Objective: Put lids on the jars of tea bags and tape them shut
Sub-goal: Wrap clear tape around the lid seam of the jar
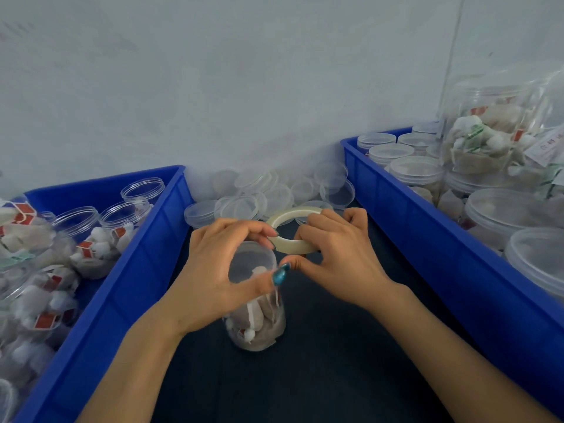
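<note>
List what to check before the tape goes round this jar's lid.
1. Lid on jar: ok.
2. Lid seated all round: cannot tell, the left hand covers part of the rim.
3. Jar steady: ok, upright on the table, left hand grips its top.
4. Tape roll in hand: ok, right hand holds it beside the lid.
5. Tape end free and stuck at the seam: cannot tell, the thumbs meet there.
</note>
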Demonstrator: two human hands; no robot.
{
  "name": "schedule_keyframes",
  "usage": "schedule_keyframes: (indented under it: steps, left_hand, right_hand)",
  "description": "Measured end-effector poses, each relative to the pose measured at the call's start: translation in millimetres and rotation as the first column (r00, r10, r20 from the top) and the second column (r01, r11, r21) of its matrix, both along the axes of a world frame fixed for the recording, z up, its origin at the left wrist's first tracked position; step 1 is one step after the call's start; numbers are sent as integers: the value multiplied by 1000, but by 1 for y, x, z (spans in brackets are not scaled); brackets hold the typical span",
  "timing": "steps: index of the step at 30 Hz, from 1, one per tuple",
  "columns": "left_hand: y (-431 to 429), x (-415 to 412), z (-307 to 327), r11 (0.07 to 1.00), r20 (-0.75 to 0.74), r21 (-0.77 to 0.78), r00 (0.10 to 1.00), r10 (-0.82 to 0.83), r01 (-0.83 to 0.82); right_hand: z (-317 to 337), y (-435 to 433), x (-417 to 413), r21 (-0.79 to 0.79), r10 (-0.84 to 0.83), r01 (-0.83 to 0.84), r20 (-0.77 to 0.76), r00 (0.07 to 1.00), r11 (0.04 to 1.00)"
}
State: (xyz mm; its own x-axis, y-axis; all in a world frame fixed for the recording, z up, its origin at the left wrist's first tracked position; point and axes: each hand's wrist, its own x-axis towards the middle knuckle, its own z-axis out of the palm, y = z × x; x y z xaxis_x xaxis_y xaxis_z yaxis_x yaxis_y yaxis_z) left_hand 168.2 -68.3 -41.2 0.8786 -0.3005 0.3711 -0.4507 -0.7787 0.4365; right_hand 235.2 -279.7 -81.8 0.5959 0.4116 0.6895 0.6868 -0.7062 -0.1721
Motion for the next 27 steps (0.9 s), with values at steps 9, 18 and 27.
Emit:
schedule_keyframes:
  steps: [9,18,27]
  left_hand:
    - [0,-7,7,921,24,295,965,260,-255]
    - [17,-6,19,996,-273,79,960,66,-46]
    - [-30,-8,4,893,-55,276,921,385,-356]
  right_hand:
    - [3,-8,2,-41,9,-9,-17,1000,999]
    - [6,-9,-1,-99,75,-79,-43,996,992]
    - [3,6,-12,-40,-45,45,20,999,998]
